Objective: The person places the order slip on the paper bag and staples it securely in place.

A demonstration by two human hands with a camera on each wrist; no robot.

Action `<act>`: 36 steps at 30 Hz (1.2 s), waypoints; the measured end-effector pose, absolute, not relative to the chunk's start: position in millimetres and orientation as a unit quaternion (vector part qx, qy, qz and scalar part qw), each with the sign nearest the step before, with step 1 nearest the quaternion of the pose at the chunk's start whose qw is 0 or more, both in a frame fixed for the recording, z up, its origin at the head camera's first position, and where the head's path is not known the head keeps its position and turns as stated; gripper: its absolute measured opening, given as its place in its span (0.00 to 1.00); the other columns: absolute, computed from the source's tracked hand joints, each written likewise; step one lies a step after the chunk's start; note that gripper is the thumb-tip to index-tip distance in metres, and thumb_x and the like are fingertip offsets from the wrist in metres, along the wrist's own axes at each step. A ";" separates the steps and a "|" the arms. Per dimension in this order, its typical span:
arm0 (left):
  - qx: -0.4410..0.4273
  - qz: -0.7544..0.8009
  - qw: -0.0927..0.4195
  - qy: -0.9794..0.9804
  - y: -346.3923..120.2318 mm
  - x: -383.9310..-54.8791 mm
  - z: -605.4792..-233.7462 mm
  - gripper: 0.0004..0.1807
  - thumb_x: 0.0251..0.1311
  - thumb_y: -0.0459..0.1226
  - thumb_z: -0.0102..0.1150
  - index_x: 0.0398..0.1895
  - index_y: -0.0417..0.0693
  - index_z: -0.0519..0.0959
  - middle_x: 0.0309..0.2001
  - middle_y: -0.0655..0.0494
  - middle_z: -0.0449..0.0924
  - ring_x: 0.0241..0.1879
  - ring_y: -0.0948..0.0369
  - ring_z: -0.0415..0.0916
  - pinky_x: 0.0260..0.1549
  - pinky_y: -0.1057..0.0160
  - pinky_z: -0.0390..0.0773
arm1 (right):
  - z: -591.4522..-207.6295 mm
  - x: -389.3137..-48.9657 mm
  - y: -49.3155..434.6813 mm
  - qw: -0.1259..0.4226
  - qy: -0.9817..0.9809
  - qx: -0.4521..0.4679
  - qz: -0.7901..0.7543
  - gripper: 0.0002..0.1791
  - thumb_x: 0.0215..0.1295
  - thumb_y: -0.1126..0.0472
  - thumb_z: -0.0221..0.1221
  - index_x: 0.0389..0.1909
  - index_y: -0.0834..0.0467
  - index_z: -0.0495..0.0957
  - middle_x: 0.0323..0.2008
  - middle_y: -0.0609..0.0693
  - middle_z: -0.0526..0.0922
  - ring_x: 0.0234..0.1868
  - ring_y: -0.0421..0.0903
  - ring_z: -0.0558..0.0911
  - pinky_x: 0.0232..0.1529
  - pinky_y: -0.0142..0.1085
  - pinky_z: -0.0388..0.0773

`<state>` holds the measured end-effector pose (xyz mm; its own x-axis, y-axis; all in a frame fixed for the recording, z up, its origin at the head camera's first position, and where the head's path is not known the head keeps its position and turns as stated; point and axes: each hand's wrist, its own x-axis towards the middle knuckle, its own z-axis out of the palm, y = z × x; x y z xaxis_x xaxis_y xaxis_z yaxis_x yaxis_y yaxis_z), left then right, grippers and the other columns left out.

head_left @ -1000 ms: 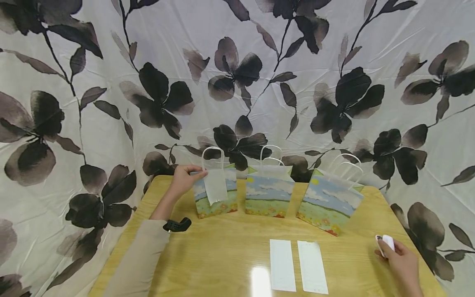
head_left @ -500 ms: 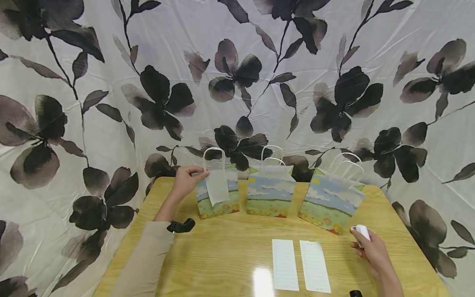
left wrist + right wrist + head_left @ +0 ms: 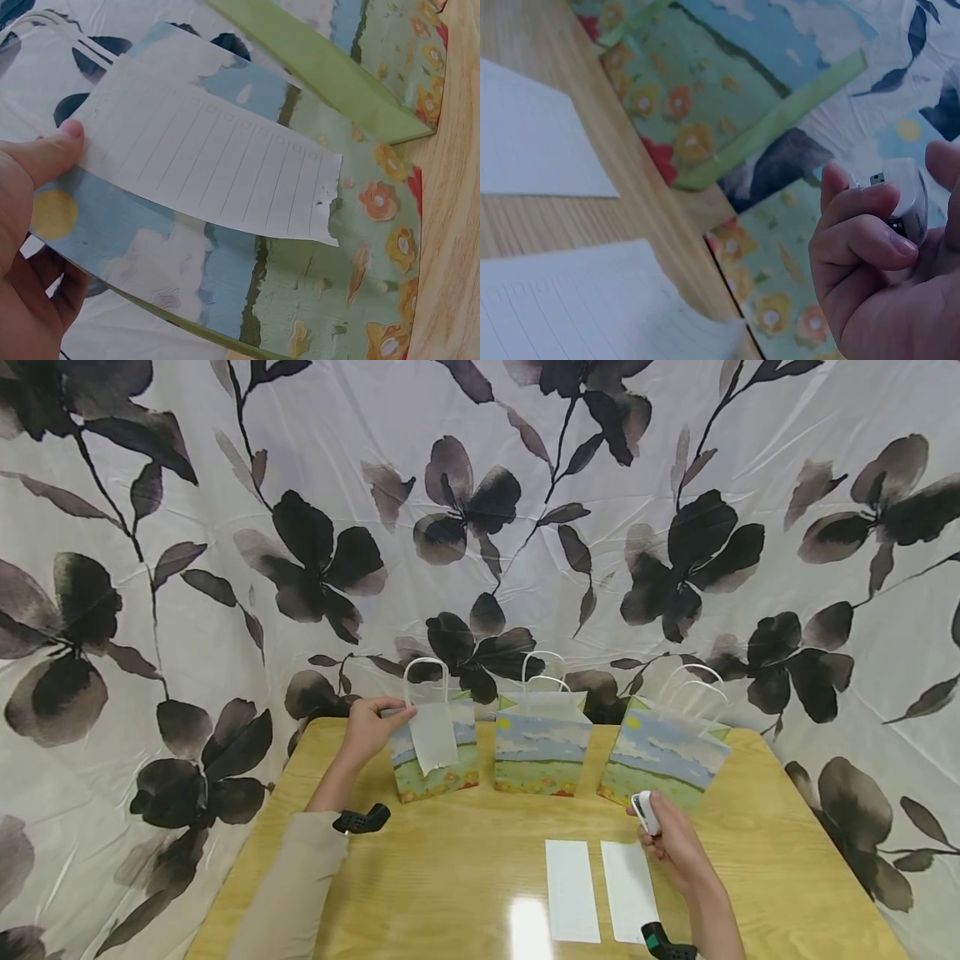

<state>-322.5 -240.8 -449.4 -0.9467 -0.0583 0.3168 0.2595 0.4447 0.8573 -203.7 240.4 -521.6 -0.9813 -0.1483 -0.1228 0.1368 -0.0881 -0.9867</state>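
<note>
At the back left of the table, my left hand (image 3: 369, 727) pinches a lined paper slip (image 3: 210, 157) against the top edge of a paper gift bag (image 3: 225, 262) painted with sky and flowers. The thumb lies on the slip's upper corner, and the other fingers are behind the bag. The slip hangs down the bag's front, its ragged lower end standing off the surface. My right hand (image 3: 678, 843) holds a small white stapler (image 3: 645, 812), fingers curled round it, above the table in front of the rightmost bag (image 3: 667, 743).
A matching middle bag (image 3: 540, 760) stands upright between the other two; all have white twisted handles. Two more lined slips, a left one (image 3: 572, 893) and a right one (image 3: 628, 893), lie side by side near the front. A floral cloth (image 3: 480, 568) hangs behind the table (image 3: 427, 877).
My right hand has moved left with the stapler, from the table's right side to in front of the rightmost bag. My left hand stays on the slip and bag.
</note>
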 end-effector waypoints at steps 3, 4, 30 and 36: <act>-0.072 -0.529 0.157 -0.831 -241.2 -321.8 -447.7 0.17 0.55 0.44 0.71 0.39 0.38 0.87 0.39 0.45 0.85 0.38 0.52 0.80 0.33 0.64 0.77 | -520.8 -207.9 224.9 0.104 0.643 -0.016 -0.758 0.34 0.78 0.43 0.37 0.64 0.70 0.56 0.44 0.56 0.73 0.22 0.37 0.65 0.20 0.27 0.60; -0.076 -0.531 0.157 -0.829 -241.4 -321.4 -447.7 0.17 0.56 0.44 0.71 0.39 0.38 0.87 0.39 0.45 0.85 0.38 0.52 0.80 0.33 0.65 0.77 | -520.7 -209.3 219.7 0.105 0.639 -0.014 -0.762 0.33 0.78 0.44 0.38 0.64 0.70 0.56 0.44 0.56 0.73 0.22 0.37 0.65 0.20 0.26 0.59; -0.071 -0.525 0.168 -0.831 -239.4 -317.6 -453.5 0.16 0.55 0.43 0.71 0.39 0.40 0.87 0.41 0.46 0.85 0.39 0.52 0.80 0.34 0.63 0.77 | -509.7 -224.7 107.3 0.034 0.528 0.092 -0.844 0.27 0.61 0.73 0.63 0.60 0.70 0.64 0.46 0.56 0.70 0.26 0.38 0.66 0.25 0.27 0.65; -0.074 -0.521 0.174 -0.832 -239.2 -319.6 -451.5 0.16 0.55 0.43 0.71 0.39 0.39 0.87 0.40 0.47 0.85 0.37 0.55 0.79 0.32 0.65 0.76 | -502.5 -223.2 86.8 0.051 0.487 0.059 -0.870 0.22 0.65 0.70 0.60 0.57 0.68 0.65 0.44 0.56 0.71 0.29 0.39 0.74 0.27 0.28 0.71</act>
<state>-319.6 -239.2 -451.5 -0.9285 -0.0584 0.3667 0.3042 0.4467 0.8414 -223.2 86.8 -502.5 -0.9877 -0.0313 -0.1534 0.1471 -0.5196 -0.8417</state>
